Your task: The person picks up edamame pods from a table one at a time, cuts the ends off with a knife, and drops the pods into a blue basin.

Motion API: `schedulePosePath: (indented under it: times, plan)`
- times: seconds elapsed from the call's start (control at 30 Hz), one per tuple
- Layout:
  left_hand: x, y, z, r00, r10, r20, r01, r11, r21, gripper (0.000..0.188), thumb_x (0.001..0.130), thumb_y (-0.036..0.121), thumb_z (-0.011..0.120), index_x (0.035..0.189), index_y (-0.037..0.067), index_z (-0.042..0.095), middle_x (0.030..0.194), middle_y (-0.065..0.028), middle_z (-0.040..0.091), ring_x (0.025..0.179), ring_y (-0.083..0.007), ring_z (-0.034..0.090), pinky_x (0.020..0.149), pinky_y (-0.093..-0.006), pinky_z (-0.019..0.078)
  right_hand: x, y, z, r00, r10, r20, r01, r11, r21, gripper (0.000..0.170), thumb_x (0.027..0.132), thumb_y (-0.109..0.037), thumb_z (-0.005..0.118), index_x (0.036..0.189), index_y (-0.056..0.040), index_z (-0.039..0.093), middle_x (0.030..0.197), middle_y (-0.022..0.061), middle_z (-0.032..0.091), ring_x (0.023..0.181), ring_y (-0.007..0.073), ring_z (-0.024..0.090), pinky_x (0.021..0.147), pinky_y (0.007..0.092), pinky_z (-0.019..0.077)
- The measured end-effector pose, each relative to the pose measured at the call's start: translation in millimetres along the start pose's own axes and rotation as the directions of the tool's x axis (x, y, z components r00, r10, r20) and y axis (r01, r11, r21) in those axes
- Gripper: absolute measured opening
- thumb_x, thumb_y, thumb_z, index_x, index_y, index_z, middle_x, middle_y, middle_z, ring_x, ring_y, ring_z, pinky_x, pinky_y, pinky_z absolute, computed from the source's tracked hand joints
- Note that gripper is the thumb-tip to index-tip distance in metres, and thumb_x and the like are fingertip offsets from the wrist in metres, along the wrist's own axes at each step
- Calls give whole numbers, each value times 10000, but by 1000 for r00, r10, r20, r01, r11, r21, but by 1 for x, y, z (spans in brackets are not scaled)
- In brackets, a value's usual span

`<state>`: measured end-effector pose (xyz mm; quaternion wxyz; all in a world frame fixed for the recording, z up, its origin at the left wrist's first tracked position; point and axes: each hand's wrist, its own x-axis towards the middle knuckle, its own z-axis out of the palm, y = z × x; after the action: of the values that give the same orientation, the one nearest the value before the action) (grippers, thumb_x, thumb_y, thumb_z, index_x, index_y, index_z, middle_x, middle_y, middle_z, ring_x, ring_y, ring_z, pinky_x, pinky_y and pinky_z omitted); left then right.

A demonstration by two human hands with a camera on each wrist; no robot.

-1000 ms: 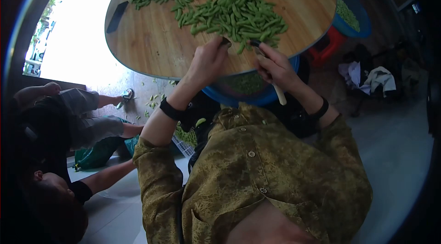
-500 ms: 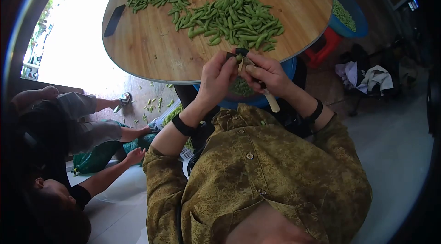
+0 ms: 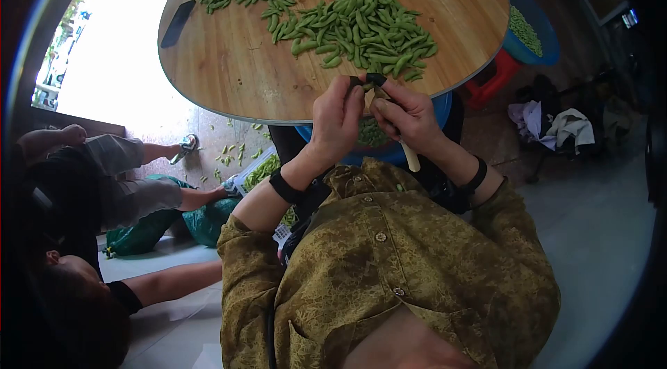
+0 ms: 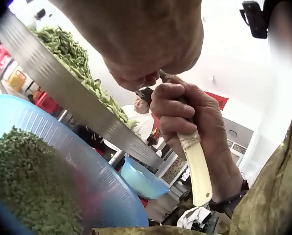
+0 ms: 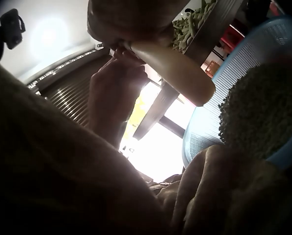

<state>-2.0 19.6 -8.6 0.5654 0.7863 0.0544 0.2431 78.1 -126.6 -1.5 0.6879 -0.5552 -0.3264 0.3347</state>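
Note:
Over the near edge of the round wooden table (image 3: 229,80), both hands meet. My left hand (image 3: 335,117) pinches a green bean pod (image 3: 366,87), mostly hidden by the fingers. My right hand (image 3: 410,117) grips a small knife by its cream handle (image 3: 411,159); fingers cover most of its blade end. Dark covers wrap fingertips on both hands. In the left wrist view the knife handle (image 4: 199,171) points down out of the right fist. A pile of green pods (image 3: 361,28) lies on the table just beyond the hands.
Below the table edge stands a blue basin (image 4: 121,196) holding shelled green beans (image 4: 28,181). Another blue basin (image 3: 549,46) of beans stands at the right, by a red stool (image 3: 493,80). A dark phone-like slab (image 3: 178,23) lies on the table. At left sits another person (image 3: 83,181).
The hands have drawn back from the pile's edge and come together, the left now pinching a pod against the knife. Over the last half second they have barely moved.

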Motion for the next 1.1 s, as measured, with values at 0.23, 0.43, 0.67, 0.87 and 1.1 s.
schedulePosePath:
  times: [0.23, 0.43, 0.67, 0.87, 1.1]
  plan:
    - [9, 4, -10, 945, -238, 226, 315, 851, -420, 114, 963, 111, 487, 898, 22, 513, 638, 27, 471, 531, -72, 407, 462, -224, 316, -1, -1, -18, 990, -15, 138, 21, 999, -44, 407, 933, -31, 490, 1339, -27, 470, 720, -7, 527, 508, 27, 413, 457, 181, 325]
    - [12, 1, -12, 792, -384, 475, 610, 468, -639, 128, 963, 148, 497, 886, 53, 532, 660, 29, 465, 537, -56, 413, 445, -197, 280, 3, 1, -26, 910, -313, 270, 403, 820, -407, 342, 871, -14, 558, 1213, -6, 557, 723, 43, 546, 615, 131, 525, 546, 287, 426]
    - [4, 6, -8, 839, -405, 364, 534, 745, -400, 173, 958, 192, 523, 848, 60, 548, 676, 24, 515, 546, -46, 454, 463, -189, 337, -5, 7, -31, 959, -178, 222, 271, 805, -527, 216, 851, -70, 623, 1043, 4, 559, 800, 62, 552, 649, 136, 520, 588, 266, 420]
    - [-3, 9, -3, 932, -271, 242, 322, 924, -206, 211, 946, 153, 516, 788, 14, 525, 646, 2, 543, 543, -66, 490, 489, -229, 387, -3, 16, -23, 993, -118, -8, 112, 959, -260, 172, 880, -67, 604, 1036, -31, 541, 799, -37, 517, 676, 34, 466, 582, 204, 385]
    - [2, -3, -18, 674, -462, 576, 728, 549, -412, 202, 910, 154, 548, 821, -25, 519, 588, -69, 513, 536, -108, 476, 493, -303, 387, -4, 7, -26, 978, -192, 84, 209, 895, -394, 192, 821, -70, 639, 973, -8, 540, 762, 30, 527, 670, 98, 495, 595, 261, 415]
